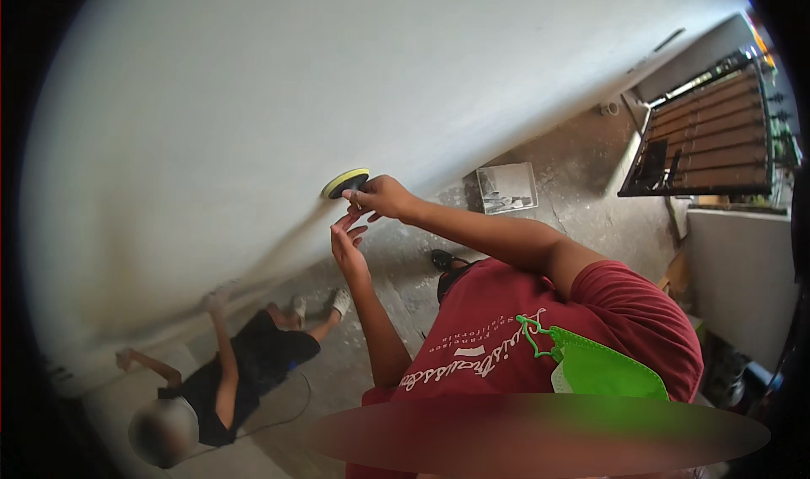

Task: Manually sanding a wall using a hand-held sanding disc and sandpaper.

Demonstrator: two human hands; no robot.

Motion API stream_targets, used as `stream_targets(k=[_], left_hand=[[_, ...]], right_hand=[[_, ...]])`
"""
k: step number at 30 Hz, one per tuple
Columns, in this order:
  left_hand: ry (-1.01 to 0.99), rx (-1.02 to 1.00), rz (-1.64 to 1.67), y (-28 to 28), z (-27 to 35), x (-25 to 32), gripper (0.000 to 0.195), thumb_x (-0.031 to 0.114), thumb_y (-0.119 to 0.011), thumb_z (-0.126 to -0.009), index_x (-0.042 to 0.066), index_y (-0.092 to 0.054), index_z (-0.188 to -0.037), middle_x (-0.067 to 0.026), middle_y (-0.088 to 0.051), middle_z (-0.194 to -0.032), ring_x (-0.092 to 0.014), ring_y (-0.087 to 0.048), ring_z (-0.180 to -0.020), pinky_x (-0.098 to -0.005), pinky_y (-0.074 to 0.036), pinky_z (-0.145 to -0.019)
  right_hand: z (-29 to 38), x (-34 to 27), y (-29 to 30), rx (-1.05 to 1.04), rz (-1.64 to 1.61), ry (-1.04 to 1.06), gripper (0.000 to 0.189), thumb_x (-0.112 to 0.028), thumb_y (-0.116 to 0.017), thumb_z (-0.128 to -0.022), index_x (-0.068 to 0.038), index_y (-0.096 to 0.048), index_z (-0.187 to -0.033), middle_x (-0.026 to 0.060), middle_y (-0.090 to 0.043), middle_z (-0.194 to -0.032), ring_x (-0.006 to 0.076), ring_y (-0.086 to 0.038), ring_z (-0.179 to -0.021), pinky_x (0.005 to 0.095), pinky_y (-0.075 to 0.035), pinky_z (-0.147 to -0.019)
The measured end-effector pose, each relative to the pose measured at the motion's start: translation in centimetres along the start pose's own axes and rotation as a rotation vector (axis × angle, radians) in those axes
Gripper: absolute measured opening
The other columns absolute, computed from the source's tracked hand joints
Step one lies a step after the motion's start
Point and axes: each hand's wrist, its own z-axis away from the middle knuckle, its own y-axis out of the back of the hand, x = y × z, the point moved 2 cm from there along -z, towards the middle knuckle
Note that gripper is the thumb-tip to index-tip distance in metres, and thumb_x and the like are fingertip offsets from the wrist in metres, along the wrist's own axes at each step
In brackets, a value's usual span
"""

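My right hand grips the black hub of a round backing pad with a yellow edge, a sanding or polishing pad by its look. The pad's face lies against or very close to the white wall, tilted in this view; exact contact cannot be told. Just below, my left hand is raised with its fingers apart and slightly bent. Its fingertips are near the underside of my right hand and may touch it. A green face mask hangs at the front of my red T-shirt.
A co-worker in dark clothes stands at lower left, both hands near the wall. A cable runs beside them. By the wall's foot, a pale rectangular tray lies on the stained concrete floor. A metal gate stands at right.
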Motion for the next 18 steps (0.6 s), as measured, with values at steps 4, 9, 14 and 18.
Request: stream_targets(k=[4,9,14,18], left_hand=[[0.0,-0.017,0.039,-5.5,0.2,1.5,0.059,0.056,-0.029,-0.096,0.007,-0.053,-0.117,-0.0069,-0.061,-0.111,-0.014,-0.058,-0.086,-0.0306,-0.036,-0.082],[-0.032,-0.108,0.03,-12.7,1.8,2.7,0.055,0.054,-0.031,-0.097,0.007,-0.053,-0.115,-0.0062,-0.061,-0.109,-0.013,-0.058,-0.085,-0.0299,-0.036,-0.079],[-0.105,-0.152,-0.018,-17.9,2.8,3.2,0.052,0.051,-0.03,-0.098,0.006,-0.052,-0.114,-0.0056,-0.061,-0.11,-0.012,-0.059,-0.083,-0.0279,-0.036,-0.076],[-0.149,-0.101,-0.009,-19.3,4.0,3.9,0.048,0.046,-0.032,-0.099,0.005,-0.054,-0.112,-0.0064,-0.061,-0.109,-0.012,-0.059,-0.083,-0.0269,-0.037,-0.074]], right_hand=[[5.7,-1.4,9.2,0.183,-0.151,0.092,0.06,-0.051,-0.054,-0.089,0.007,-0.058,-0.104,0.0157,-0.068,-0.092,0.0211,-0.069,-0.076,0.0296,-0.055,-0.058],[15.7,-2.1,26.6,0.63,-0.084,0.235,0.059,-0.053,-0.044,-0.093,0.004,-0.052,-0.103,0.0119,-0.06,-0.079,0.0194,-0.065,-0.06,0.0269,-0.049,-0.048],[19.8,-0.8,39.7,0.96,0.198,0.162,0.051,-0.047,-0.053,-0.091,0.003,-0.053,-0.101,0.0112,-0.06,-0.076,0.0166,-0.063,-0.055,0.027,-0.048,-0.046],[22.9,-3.0,45.0,1.085,0.453,0.185,0.049,-0.043,-0.06,-0.088,0.004,-0.057,-0.101,0.0134,-0.064,-0.077,0.0183,-0.065,-0.057,0.0304,-0.049,-0.051]])
